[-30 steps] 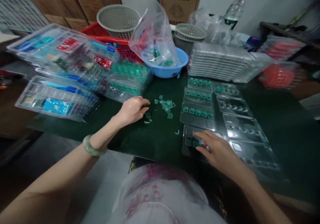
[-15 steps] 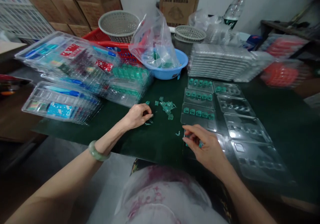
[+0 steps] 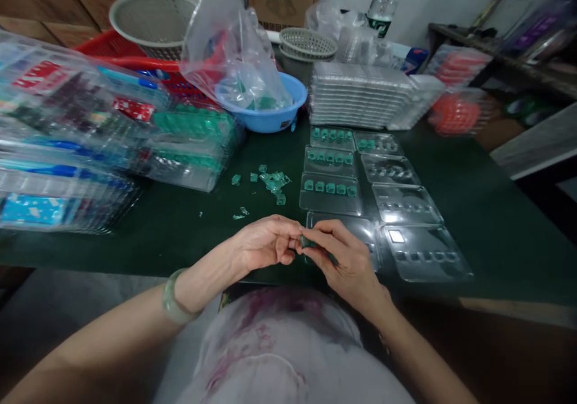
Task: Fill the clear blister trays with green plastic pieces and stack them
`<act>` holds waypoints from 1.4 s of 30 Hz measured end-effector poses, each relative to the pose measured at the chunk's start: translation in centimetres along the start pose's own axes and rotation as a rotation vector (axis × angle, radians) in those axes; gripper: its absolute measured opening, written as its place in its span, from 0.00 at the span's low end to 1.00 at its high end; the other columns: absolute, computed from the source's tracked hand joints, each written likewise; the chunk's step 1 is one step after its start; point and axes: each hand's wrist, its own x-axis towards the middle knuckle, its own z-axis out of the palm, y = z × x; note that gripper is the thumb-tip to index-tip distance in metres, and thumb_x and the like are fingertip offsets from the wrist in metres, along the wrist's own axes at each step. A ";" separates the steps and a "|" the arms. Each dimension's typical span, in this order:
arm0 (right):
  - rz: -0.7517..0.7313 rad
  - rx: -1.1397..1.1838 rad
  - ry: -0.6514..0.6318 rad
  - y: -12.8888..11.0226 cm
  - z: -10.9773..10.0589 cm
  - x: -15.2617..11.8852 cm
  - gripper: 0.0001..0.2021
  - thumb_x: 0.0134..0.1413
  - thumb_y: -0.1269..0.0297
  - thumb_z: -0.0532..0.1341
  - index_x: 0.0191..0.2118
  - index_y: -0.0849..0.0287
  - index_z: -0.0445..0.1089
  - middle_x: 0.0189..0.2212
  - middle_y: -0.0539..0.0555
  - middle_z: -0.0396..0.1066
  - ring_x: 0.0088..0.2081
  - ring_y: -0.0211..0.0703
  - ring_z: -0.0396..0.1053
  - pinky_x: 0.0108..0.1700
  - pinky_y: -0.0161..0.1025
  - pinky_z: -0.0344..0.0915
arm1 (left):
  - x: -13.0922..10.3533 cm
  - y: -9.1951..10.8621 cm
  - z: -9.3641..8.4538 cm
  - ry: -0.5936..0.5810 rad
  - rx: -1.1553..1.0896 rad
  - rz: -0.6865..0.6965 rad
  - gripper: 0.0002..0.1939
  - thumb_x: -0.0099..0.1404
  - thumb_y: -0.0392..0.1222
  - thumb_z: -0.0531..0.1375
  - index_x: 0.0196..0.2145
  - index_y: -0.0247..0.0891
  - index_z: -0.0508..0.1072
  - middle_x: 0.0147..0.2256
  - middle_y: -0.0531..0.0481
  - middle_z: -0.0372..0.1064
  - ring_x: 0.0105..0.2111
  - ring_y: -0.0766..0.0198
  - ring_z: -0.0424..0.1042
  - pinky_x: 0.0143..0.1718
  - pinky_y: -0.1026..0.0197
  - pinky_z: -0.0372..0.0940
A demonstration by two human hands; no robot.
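In front of me both hands meet over a small green translucent cube [image 3: 307, 241]. My right hand [image 3: 346, 252] pinches it between thumb and fingertips. The curled fingers of my left hand [image 3: 269, 243] close on its left side, partly hiding it. Beneath the right hand lies a clear plastic tray [image 3: 331, 216], its slots mostly covered by the hand. Farther back, a similar tray [image 3: 331, 202] has a row of several green cubes [image 3: 330, 188]. Left of the trays sit a loose cluster of green pieces [image 3: 274, 180] and a single green cube [image 3: 236, 180].
Stacked clear packs [image 3: 180, 172] with coloured contents crowd the left side. At the back stand a blue basin [image 3: 270, 120] with a plastic bag, a red basket [image 3: 121, 61] and a tall stack of clear trays [image 3: 356, 100]. More clear trays [image 3: 426, 241] lie at right.
My left hand has moved right, from beside the loose pieces to meet my right hand. My right hand has shifted slightly left off the tray. The view has turned right.
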 end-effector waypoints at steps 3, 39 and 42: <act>0.060 -0.003 -0.012 0.6 -1.1 -2.2 0.12 0.53 0.70 0.55 0.44 0.54 0.66 0.36 0.53 0.64 0.37 0.36 0.65 0.37 0.34 0.66 | 1.3 -1.6 0.7 -0.038 0.041 -0.037 0.05 0.51 0.35 0.59 0.20 0.31 0.68 0.15 0.51 0.60 0.19 0.70 0.61 0.18 0.67 0.52; 0.210 -0.731 -0.483 3.2 -3.5 -0.6 0.09 0.52 0.72 0.54 0.39 0.61 0.67 0.29 0.54 0.65 0.29 0.41 0.64 0.28 0.37 0.58 | 0.8 5.2 -6.3 0.655 1.580 0.686 0.11 0.56 0.42 0.56 0.36 0.36 0.71 0.35 0.48 0.68 0.32 0.64 0.67 0.33 0.63 0.62; 0.239 -0.676 -0.430 2.8 -4.4 -0.7 0.18 0.52 0.70 0.54 0.50 0.61 0.60 0.32 0.54 0.66 0.31 0.42 0.65 0.30 0.38 0.60 | 1.8 4.5 -6.0 0.554 1.858 0.610 0.14 0.57 0.42 0.55 0.42 0.40 0.69 0.39 0.48 0.66 0.33 0.61 0.68 0.32 0.62 0.61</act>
